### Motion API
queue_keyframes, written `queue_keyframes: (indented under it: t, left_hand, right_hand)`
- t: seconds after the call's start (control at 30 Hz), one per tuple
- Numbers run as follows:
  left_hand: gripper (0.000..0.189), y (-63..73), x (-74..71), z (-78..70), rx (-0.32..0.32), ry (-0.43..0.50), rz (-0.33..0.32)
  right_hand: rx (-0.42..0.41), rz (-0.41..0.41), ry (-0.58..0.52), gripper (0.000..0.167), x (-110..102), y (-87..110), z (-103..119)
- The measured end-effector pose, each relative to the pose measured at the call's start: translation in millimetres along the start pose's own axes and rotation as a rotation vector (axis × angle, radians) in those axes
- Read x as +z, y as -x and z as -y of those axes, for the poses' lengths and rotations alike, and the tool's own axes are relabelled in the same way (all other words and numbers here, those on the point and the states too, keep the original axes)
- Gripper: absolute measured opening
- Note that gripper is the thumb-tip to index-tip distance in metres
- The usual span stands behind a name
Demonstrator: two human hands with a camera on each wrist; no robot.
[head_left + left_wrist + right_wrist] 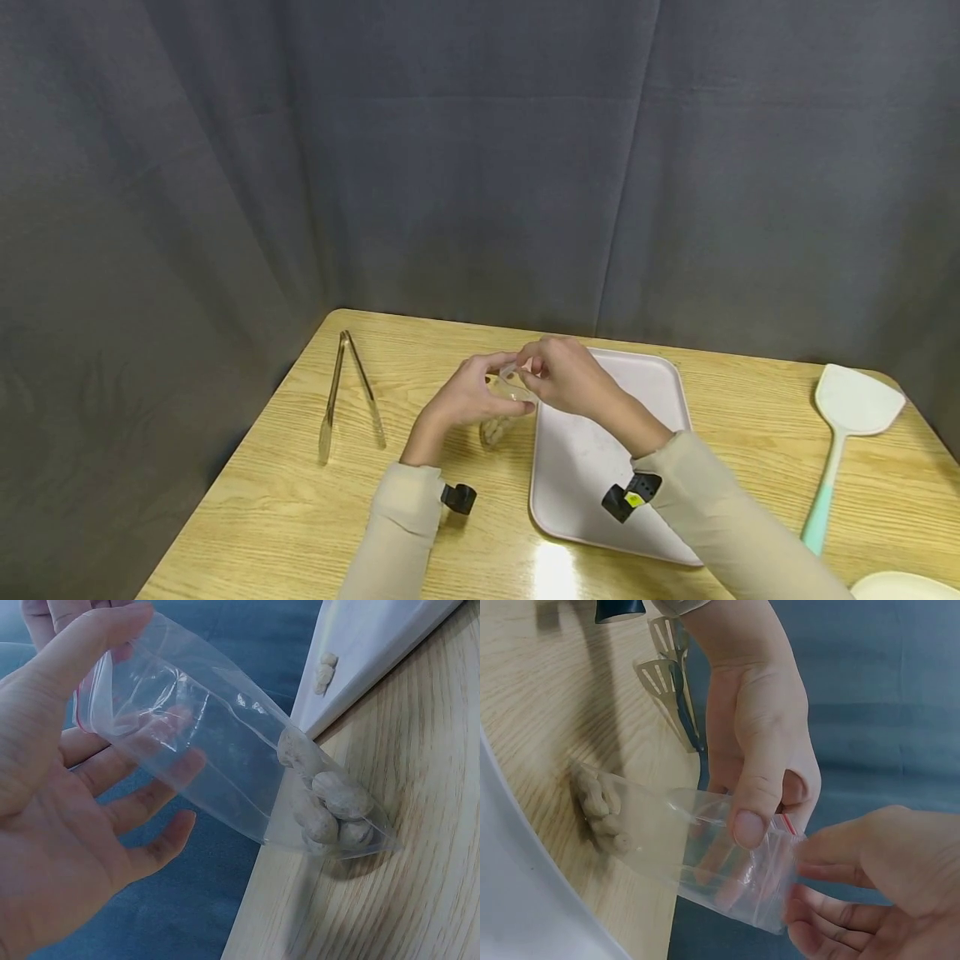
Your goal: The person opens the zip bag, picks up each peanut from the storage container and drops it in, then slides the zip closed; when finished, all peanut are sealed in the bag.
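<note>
My left hand (pixel 468 396) holds the clear zip bag (pixel 217 742) near its mouth, lower fingers spread; my right hand (pixel 566 379) pinches the mouth edge. Bag's left of the tray (pixel 577 492), right of the tongs (pixel 334 387), peanuts (pixel 341 796) at its bottom.

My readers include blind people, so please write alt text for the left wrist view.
A left hand holds a clear zip bag with several peanuts gathered in its lower end, over a wooden table. Part of the right hand shows at top left; at upper right, a peanut-like piece lies on a white tray.
</note>
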State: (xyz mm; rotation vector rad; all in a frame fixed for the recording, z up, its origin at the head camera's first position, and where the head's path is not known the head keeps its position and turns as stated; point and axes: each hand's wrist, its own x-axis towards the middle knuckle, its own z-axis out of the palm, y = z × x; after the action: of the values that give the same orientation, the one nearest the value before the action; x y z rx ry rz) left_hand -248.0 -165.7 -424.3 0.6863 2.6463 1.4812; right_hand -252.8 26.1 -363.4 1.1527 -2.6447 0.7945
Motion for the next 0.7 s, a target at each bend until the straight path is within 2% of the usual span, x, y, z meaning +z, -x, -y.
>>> queue_keyframes:
  t: [0.1,0.23,0.4,0.57,0.7]
  left_hand:
    - [0.069,0.1,0.3,1.0,-0.008,0.008,0.002]
    - [0.072,0.6,0.2,1.8,-0.010,0.016,0.004]
    - [0.075,0.6,0.8,2.2,-0.010,0.010,0.007]
    - [0.076,0.1,2.0,1.9,-0.012,0.010,0.004]
    - [0.076,-0.7,2.0,0.5,-0.009,0.008,0.003]
  right_hand:
    - [0.034,-0.009,-0.014,0.012,-3,0.4,-3]
    - [0.095,-0.068,-0.042,0.017,-7,2.2,-13]
    - [0.206,-0.107,-0.043,0.015,-2,7.0,-43]
    - [0.302,-0.039,0.016,0.011,18,17.3,-81]
    - [0.304,0.020,0.083,0.006,33,27.0,-100]
